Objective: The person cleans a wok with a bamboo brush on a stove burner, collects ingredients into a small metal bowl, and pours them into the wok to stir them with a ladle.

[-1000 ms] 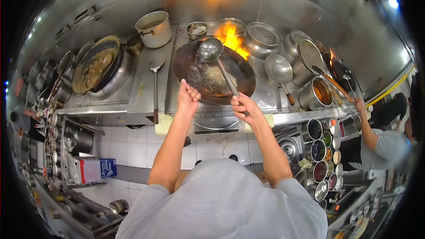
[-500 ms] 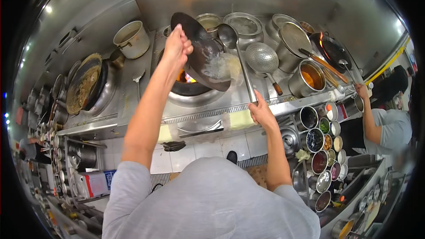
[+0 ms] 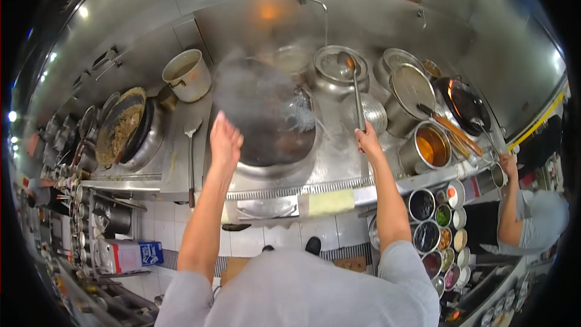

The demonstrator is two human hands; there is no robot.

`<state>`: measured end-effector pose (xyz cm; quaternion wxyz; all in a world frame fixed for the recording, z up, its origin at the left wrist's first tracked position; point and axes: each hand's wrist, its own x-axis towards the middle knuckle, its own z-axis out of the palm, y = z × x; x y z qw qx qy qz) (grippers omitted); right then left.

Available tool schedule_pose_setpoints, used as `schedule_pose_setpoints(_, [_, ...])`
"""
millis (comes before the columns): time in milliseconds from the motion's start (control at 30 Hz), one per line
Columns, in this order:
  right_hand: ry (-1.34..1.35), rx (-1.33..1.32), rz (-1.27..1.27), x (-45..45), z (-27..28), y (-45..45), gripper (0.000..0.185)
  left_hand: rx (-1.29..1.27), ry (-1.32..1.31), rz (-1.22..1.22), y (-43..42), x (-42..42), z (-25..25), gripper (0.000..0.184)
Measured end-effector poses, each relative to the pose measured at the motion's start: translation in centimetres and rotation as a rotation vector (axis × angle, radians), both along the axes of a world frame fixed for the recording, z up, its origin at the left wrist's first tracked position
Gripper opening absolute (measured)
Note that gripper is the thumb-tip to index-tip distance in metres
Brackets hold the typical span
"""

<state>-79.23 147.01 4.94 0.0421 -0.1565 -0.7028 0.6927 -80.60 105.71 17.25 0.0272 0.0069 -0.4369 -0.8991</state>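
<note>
My left hand is closed at the near left rim of a dark wok, apparently gripping its edge; the grip itself is hidden behind my fingers. The wok sits level on the burner, and steam rises from it. Some water is splashing at its right side. In my right hand is the handle of a long steel ladle. Its bowl hangs over a round steel pot behind the stove top. Below the ladle lies a perforated strainer, partly covered by the handle.
A spatula lies left of the wok, near a tall pot. On the right stand a pot of orange liquid and several ingredient bowls. A co-worker's hand holds a utensil by another wok.
The wok has gone from raised and tilted to level on the burner, covering the flames. The ladle has moved right, from beside the wok to over the pot. Steam has thickened.
</note>
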Motion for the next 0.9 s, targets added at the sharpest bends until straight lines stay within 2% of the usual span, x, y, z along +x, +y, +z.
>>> schedule_pose_setpoints(67, [-0.044, -0.029, -0.011, -5.0, -0.1, 1.7, 0.033, 0.006, -0.075, 0.081, -1.9, 1.9, -4.4, 0.036])
schedule_pose_setpoints(100, [-0.019, -0.032, 0.007, -8.1, -1.4, 3.1, 0.033, 0.046, -0.129, 0.113, -2.5, 2.7, -6.7, 0.037])
schedule_pose_setpoints(167, [-0.081, 0.399, -0.083, -14.7, -5.3, 5.8, 0.026, 0.052, -0.193, 0.233, -1.7, 4.2, -9.3, 0.039])
schedule_pose_setpoints(233, [-0.179, 0.19, -0.084, -16.7, -3.0, 5.4, 0.012, 0.222, -0.332, 0.234, -1.9, 3.5, -13.8, 0.04])
schedule_pose_setpoints(300, [-0.219, -0.46, 0.157, -21.1, -4.5, 8.0, 0.007, 0.168, -0.299, 0.238, -0.1, 2.5, -15.5, 0.04])
schedule_pose_setpoints(333, [-0.232, -0.453, 0.18, -21.2, -4.4, 6.5, 0.007, 0.177, -0.28, 0.183, -0.1, 1.7, -16.8, 0.041])
schedule_pose_setpoints(400, [-0.044, -1.018, 0.111, -19.4, -3.5, 4.6, 0.012, 0.215, -0.31, 0.135, 0.2, 0.3, -18.9, 0.04])
schedule_pose_setpoints(433, [-0.061, -1.007, 0.111, -18.6, -3.2, 4.0, 0.012, 0.238, -0.352, 0.143, 0.3, -0.3, -19.5, 0.04])
schedule_pose_setpoints(500, [0.119, -1.306, 0.304, -16.7, -2.7, 3.2, 0.012, 0.24, -0.326, 0.135, 0.3, -1.0, -20.8, 0.036])
schedule_pose_setpoints(533, [0.068, -1.391, 0.201, -14.5, -0.1, 1.9, 0.008, 0.228, -0.382, 0.158, 0.5, -0.9, -20.5, 0.036])
schedule_pose_setpoints(633, [-0.056, -1.498, 0.147, -8.4, 5.5, -0.9, 0.014, 0.207, -0.414, 0.166, 0.4, -1.6, -20.6, 0.036])
schedule_pose_setpoints(700, [-0.028, -1.434, 0.172, -4.4, 7.2, -2.8, 0.018, 0.203, -0.395, 0.165, 0.9, -1.9, -21.7, 0.036])
schedule_pose_setpoints(767, [-0.068, -1.439, 0.217, 0.0, 9.1, -5.0, 0.02, 0.301, -0.407, 0.142, 0.7, -2.4, -22.4, 0.036])
schedule_pose_setpoints(833, [-0.075, -1.412, 0.225, 4.3, 10.6, -7.1, 0.022, 0.314, -0.432, 0.135, 0.8, -2.1, -21.2, 0.035])
schedule_pose_setpoints(900, [-0.183, -1.342, 0.218, 8.3, 11.7, -9.3, 0.023, 0.274, -0.397, 0.083, 0.3, -2.2, -21.8, 0.038])
